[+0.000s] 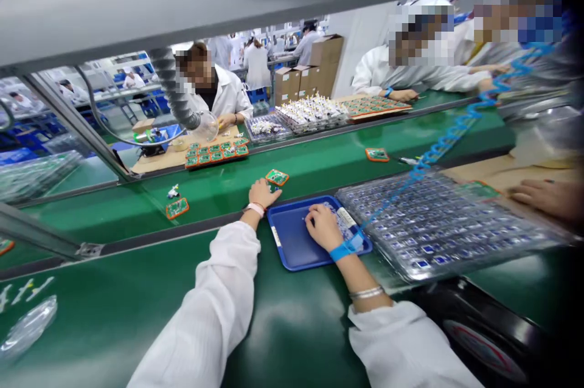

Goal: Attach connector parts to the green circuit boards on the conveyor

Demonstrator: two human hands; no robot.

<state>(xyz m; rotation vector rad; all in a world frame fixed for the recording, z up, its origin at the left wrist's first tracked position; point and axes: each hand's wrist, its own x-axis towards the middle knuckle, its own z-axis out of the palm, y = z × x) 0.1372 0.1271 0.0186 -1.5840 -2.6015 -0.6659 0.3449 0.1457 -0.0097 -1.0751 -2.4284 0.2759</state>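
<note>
My left hand (pixel 262 193) reaches out over the green conveyor belt (pixel 319 163) and lies right next to a small green circuit board in an orange frame (pixel 277 177); its fingers are bent toward the board's near edge, and whether they grip it is unclear. My right hand (pixel 323 227) rests palm down in a blue tray (pixel 292 242), fingers curled over small parts that are too small to name. A blue wrist strap (pixel 347 248) with a coiled blue cord (pixel 456 126) is on my right wrist.
A clear blister tray of small blue parts (pixel 438 224) lies right of the blue tray. More framed boards sit on the belt (pixel 177 208) (pixel 376 154). Across the belt, people in white coats work beside trays of boards (pixel 216 152). Another person's hand (pixel 547 196) rests at the right.
</note>
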